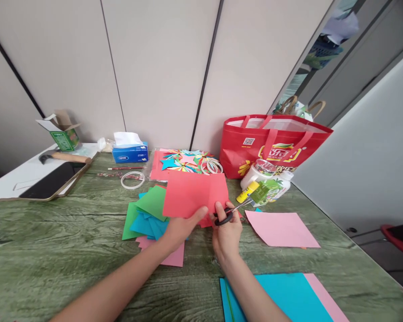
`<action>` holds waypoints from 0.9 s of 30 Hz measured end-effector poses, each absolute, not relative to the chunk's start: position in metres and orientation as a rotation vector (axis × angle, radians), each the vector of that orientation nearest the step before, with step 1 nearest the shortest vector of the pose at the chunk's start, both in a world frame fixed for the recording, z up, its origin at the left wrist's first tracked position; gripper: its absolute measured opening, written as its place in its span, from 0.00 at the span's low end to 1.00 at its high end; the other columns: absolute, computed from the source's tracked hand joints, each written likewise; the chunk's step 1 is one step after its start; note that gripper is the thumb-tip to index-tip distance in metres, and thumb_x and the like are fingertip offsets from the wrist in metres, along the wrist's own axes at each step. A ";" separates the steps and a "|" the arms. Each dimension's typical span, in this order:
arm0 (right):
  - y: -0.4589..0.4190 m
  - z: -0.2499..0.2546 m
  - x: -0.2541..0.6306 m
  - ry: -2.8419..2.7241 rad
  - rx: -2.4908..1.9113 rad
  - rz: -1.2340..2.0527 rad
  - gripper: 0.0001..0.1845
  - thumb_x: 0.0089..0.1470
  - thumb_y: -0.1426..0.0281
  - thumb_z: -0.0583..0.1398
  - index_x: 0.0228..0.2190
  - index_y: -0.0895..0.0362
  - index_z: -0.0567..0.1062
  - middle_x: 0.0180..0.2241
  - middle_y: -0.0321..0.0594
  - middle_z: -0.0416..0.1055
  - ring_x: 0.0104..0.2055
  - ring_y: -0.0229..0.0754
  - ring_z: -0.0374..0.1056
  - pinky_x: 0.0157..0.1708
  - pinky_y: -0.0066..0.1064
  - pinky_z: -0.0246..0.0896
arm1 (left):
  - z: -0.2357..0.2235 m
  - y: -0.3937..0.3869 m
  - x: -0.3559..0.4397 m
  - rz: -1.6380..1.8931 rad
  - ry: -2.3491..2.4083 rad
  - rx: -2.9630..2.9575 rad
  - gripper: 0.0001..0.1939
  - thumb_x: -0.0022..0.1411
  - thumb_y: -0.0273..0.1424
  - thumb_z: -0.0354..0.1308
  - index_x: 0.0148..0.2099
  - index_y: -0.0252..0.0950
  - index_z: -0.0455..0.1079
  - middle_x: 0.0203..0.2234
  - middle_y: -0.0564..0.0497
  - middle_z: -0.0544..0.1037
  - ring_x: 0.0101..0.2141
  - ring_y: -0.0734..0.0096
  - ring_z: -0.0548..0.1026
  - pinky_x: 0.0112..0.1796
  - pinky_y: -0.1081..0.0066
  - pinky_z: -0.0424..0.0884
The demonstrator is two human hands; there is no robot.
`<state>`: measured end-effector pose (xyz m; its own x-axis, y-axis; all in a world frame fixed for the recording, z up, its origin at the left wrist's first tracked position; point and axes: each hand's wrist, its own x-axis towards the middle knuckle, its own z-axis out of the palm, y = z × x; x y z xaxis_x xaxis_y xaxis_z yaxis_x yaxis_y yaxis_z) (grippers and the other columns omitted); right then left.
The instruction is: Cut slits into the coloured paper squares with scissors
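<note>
My left hand (pixel 188 223) pinches the lower edge of a sheet of red paper (pixel 186 194), held up above the table with its thumb on the front. The sheet has a faint vertical line towards its right side. In my right hand (pixel 227 235) are black-handled scissors (pixel 224 217), their blades pointing right, away from the sheet. The right fingers also touch the sheet's lower right corner. Behind and below the left hand lie green paper (pixel 131 221), blue paper (pixel 147 226) and pink paper (pixel 174 257) in an overlapping pile.
Right of my hands lie a pink sheet (pixel 284 229) and blue sheets (pixel 289 297). A yellow glue stick (pixel 247 192), white bottle (pixel 282 185) and red bag (pixel 233 147) stand behind. Tape rolls (pixel 132 180), a tissue box (pixel 130 154), phone (pixel 55 179) and hammer (pixel 67 156) lie left.
</note>
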<state>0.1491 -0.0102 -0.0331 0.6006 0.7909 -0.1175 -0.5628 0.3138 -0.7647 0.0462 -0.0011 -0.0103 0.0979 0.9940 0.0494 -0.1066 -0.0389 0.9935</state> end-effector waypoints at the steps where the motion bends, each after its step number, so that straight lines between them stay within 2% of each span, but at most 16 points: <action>1: -0.010 -0.033 0.149 -0.313 -0.872 0.901 0.18 0.35 0.73 0.66 0.30 0.53 0.66 0.23 0.25 0.64 0.18 0.28 0.64 0.18 0.20 0.64 | -0.009 0.002 0.047 1.248 1.053 1.135 0.17 0.47 0.36 0.59 0.41 0.38 0.67 0.40 0.47 0.74 0.41 0.60 0.71 0.40 0.60 0.70; 3: -0.009 -0.033 0.149 -0.335 -0.875 0.877 0.17 0.36 0.73 0.65 0.30 0.53 0.66 0.26 0.26 0.65 0.22 0.29 0.66 0.23 0.21 0.66 | -0.007 0.008 0.046 1.265 1.012 0.993 0.18 0.48 0.36 0.58 0.42 0.37 0.65 0.42 0.45 0.72 0.36 0.59 0.74 0.29 0.60 0.74; 5: -0.008 -0.033 0.150 -0.356 -0.875 0.853 0.16 0.37 0.73 0.65 0.30 0.53 0.66 0.27 0.27 0.64 0.25 0.29 0.66 0.27 0.22 0.66 | -0.005 0.012 0.044 1.263 0.929 0.868 0.18 0.47 0.34 0.59 0.42 0.37 0.64 0.42 0.45 0.71 0.33 0.62 0.74 0.25 0.61 0.75; 9: -0.010 -0.032 0.147 -0.488 -0.901 0.889 0.14 0.39 0.70 0.64 0.30 0.54 0.67 0.27 0.29 0.63 0.27 0.32 0.65 0.29 0.26 0.65 | -0.001 0.018 0.041 1.298 0.753 0.655 0.16 0.46 0.28 0.61 0.40 0.36 0.65 0.40 0.49 0.73 0.34 0.66 0.74 0.34 0.58 0.74; 12: -0.016 -0.028 0.142 -0.748 -0.936 0.979 0.11 0.42 0.68 0.62 0.31 0.55 0.68 0.25 0.31 0.64 0.26 0.34 0.63 0.28 0.26 0.62 | 0.002 0.021 0.038 1.339 0.661 0.623 0.14 0.49 0.28 0.59 0.41 0.36 0.64 0.39 0.49 0.74 0.38 0.65 0.74 0.39 0.58 0.72; 18: -0.032 -0.017 0.130 -1.233 -0.814 1.442 0.17 0.37 0.66 0.65 0.32 0.56 0.70 0.22 0.31 0.62 0.23 0.34 0.57 0.24 0.24 0.54 | 0.013 0.022 0.033 1.319 0.676 0.709 0.14 0.54 0.33 0.54 0.44 0.36 0.63 0.43 0.45 0.73 0.42 0.60 0.72 0.37 0.60 0.72; 24: -0.034 -0.014 0.131 -1.249 -0.866 1.543 0.17 0.39 0.63 0.64 0.33 0.57 0.68 0.22 0.32 0.61 0.24 0.34 0.56 0.24 0.24 0.53 | 0.023 0.022 0.038 1.464 0.655 0.770 0.17 0.55 0.32 0.53 0.48 0.38 0.62 0.45 0.49 0.72 0.43 0.62 0.71 0.42 0.59 0.69; 27: -0.032 -0.014 0.132 -1.229 -0.881 1.562 0.16 0.40 0.64 0.64 0.32 0.58 0.68 0.22 0.31 0.61 0.23 0.33 0.55 0.23 0.24 0.52 | 0.023 0.020 0.039 1.469 0.833 0.812 0.16 0.53 0.34 0.54 0.45 0.39 0.65 0.43 0.50 0.73 0.44 0.63 0.70 0.42 0.62 0.68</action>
<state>0.1320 -0.0323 -0.0136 -0.3103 0.9506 0.0092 -0.2325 -0.0665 -0.9703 0.0394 0.0202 0.0235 -0.0543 0.9984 0.0164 -0.4982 -0.0414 0.8661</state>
